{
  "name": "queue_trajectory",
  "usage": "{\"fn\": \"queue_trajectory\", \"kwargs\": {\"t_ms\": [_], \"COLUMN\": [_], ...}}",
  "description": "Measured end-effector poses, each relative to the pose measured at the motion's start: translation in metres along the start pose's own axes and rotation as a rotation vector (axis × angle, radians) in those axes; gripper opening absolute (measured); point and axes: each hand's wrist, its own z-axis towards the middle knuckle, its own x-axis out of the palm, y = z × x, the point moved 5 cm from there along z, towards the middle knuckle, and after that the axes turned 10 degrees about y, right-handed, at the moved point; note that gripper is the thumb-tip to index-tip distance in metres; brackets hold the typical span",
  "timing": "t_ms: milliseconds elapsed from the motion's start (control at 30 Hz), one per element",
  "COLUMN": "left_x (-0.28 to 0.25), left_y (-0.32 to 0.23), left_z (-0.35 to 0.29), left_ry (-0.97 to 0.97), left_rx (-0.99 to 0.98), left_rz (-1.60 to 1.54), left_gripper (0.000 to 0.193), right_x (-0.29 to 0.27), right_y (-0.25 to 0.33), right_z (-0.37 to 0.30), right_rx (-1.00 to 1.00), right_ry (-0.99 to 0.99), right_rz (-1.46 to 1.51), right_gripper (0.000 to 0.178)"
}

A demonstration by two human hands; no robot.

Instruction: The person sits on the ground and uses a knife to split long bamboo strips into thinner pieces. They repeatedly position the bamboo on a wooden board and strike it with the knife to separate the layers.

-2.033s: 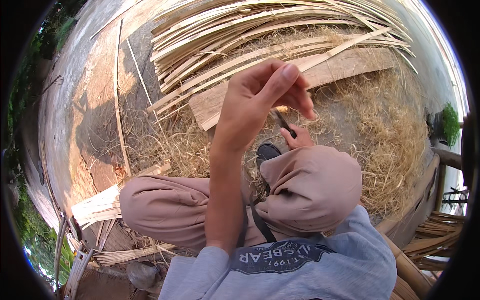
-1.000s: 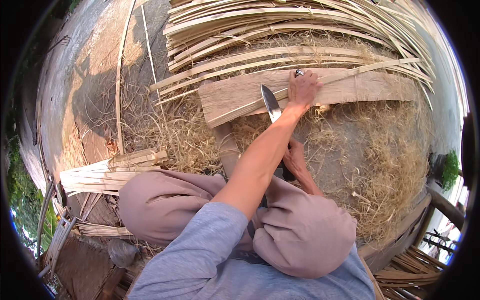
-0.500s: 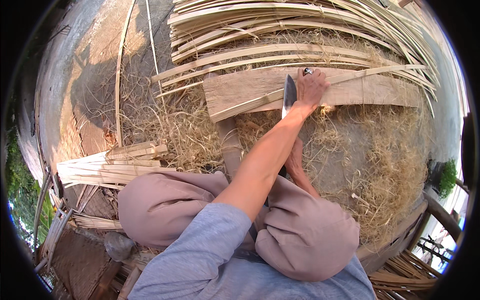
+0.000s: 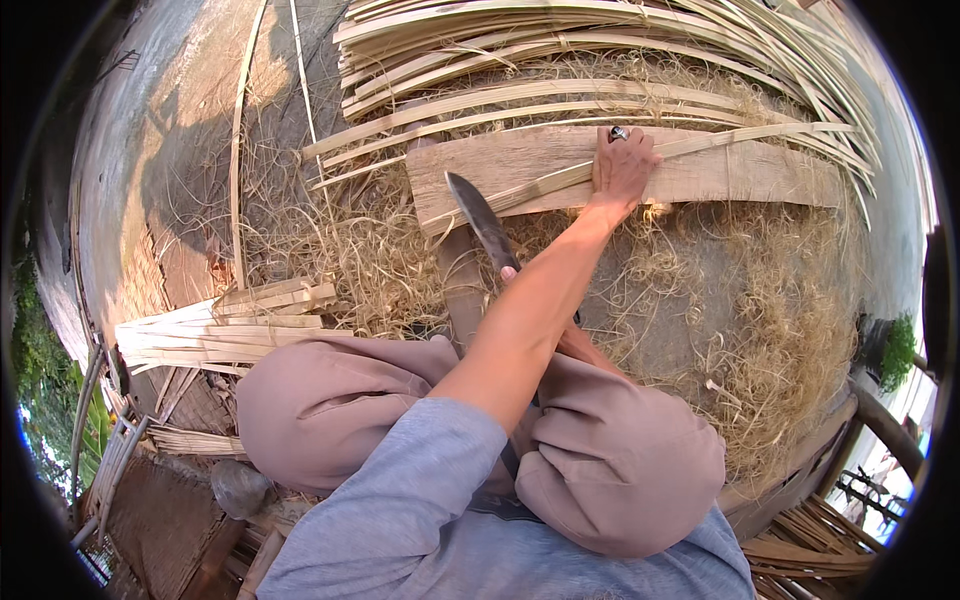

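My left hand (image 4: 625, 165), with a ring on one finger, is closed over a pale bamboo strip (image 4: 540, 185) and presses it onto a wooden plank (image 4: 480, 165). The strip lies slantwise along the plank, its near-left end at the plank's corner. My right hand (image 4: 511, 274) is mostly hidden beneath my left forearm; only a thumb tip shows by the handle end of a knife (image 4: 480, 215). It grips this knife, whose broad dark blade points up and left across the strip, near the strip's left end.
Many long bamboo strips (image 4: 560, 22) are piled beyond the plank. Shorter split pieces (image 4: 220, 332) lie by my left knee. Curly shavings (image 4: 780, 330) cover the ground to the right and left. A round stone (image 4: 240, 490) sits at lower left.
The knife has swung away from my left hand, moving left along the strip toward its end. My right hand's thumb has come into sight. My left hand has stayed nearly in place.
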Motion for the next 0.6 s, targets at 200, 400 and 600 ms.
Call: {"fn": "queue_trajectory", "kwargs": {"t_ms": [200,400,600], "left_x": [0.002,0.007,0.012], "left_y": [0.002,-0.005,0.007], "left_z": [-0.001,0.001,0.006], "left_ry": [0.054,0.072,-0.001], "left_rx": [0.016,0.02,-0.029], "left_rz": [-0.027,0.012,-0.032], "left_gripper": [0.022,0.026,0.037], "right_x": [-0.005,-0.012,0.004], "right_y": [0.002,-0.002,-0.006], "right_z": [-0.004,-0.005,-0.011], "right_rx": [0.024,0.078,0.04], "right_ry": [0.002,-0.056,0.003], "right_rz": [0.007,0.057,0.052], "right_gripper": [0.032,0.031,0.031]}}
